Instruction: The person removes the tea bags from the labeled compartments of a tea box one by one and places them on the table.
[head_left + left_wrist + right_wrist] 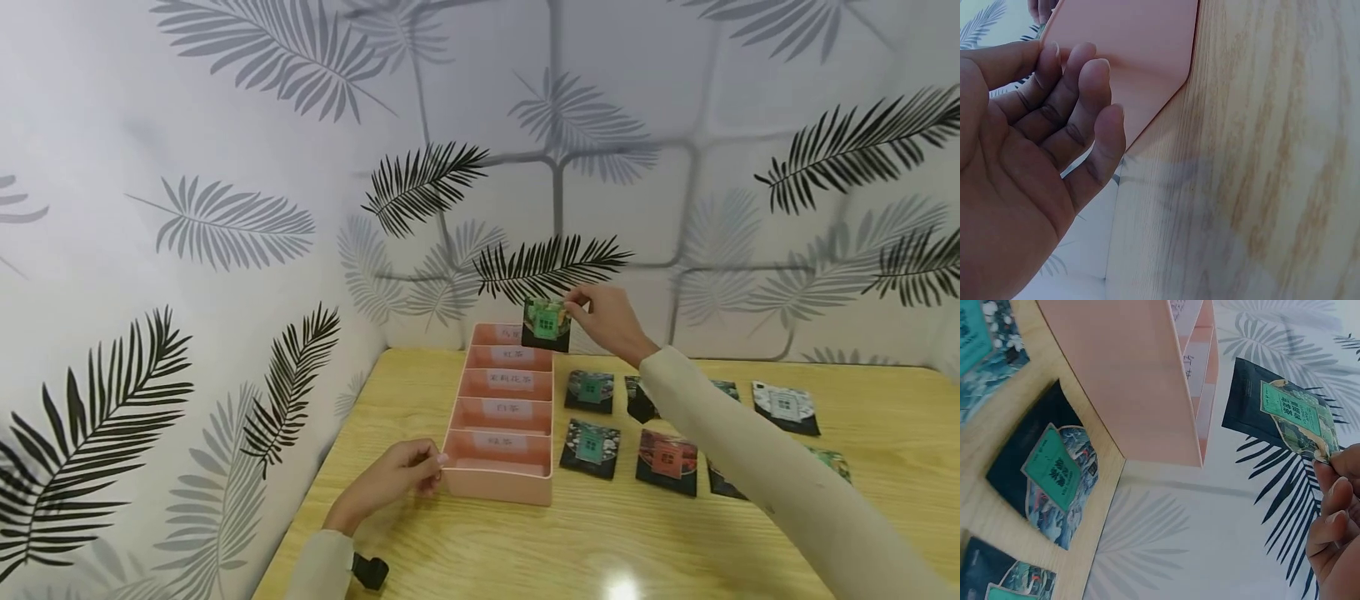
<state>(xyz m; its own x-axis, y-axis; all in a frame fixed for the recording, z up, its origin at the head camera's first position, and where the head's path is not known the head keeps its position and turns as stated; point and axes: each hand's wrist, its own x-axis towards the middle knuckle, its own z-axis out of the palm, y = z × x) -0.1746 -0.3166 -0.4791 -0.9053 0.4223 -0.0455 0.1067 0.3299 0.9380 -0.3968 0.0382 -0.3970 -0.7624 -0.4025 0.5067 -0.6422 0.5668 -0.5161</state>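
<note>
By one corner, my right hand [606, 319] pinches a green and black tea sachet [546, 323] above the far end of a pink divided box [498, 487]. In the right wrist view this sachet [1282, 409] hangs past the box's upper edge, its printed label facing the camera. My left hand [401, 475] pinches the rim at the box's near left corner between thumb and forefinger. The left wrist view has the other fingers loosely curled beside the box wall [1129, 37]. Paper labels with characters line the compartments, one per section.
Right of the box, several tea sachets lie in rows, among them a teal one [590, 448], a red one [667, 461] and a white one [784, 407]. My right forearm hides some of them. A leaf-patterned curtain [622, 208] stands behind the wooden table [450, 550].
</note>
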